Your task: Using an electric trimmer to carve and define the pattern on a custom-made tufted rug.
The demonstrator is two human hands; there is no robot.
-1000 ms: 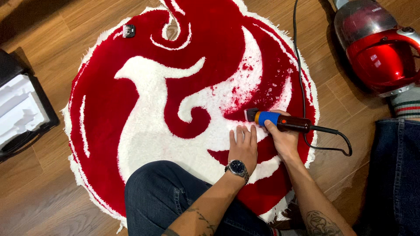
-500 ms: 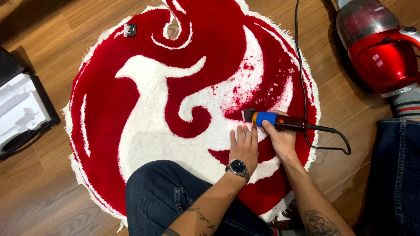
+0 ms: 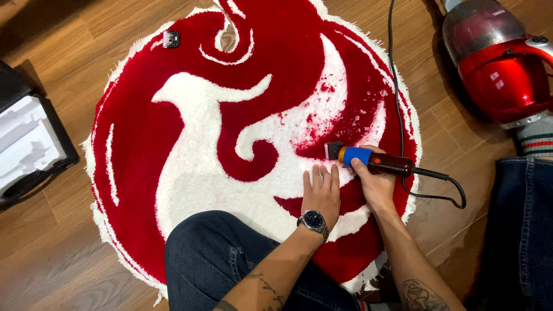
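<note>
Clippers [image 3: 368, 160] lay right of the frame's centre on the round red-and-white rug [image 3: 173, 144], long axis nearly level, blade pointing left, cord trailing right over the rug's edge onto the wood floor [image 3: 69, 259]. The right hand [image 3: 377, 187] was wrapped shut around the handle. The left hand [image 3: 321, 193] pressed flat beside it, fingers together. Open pile stretched leftward; a red vacuum [image 3: 498, 63] crowded the upper right, a black case [image 3: 29, 150] the left edge.
</note>
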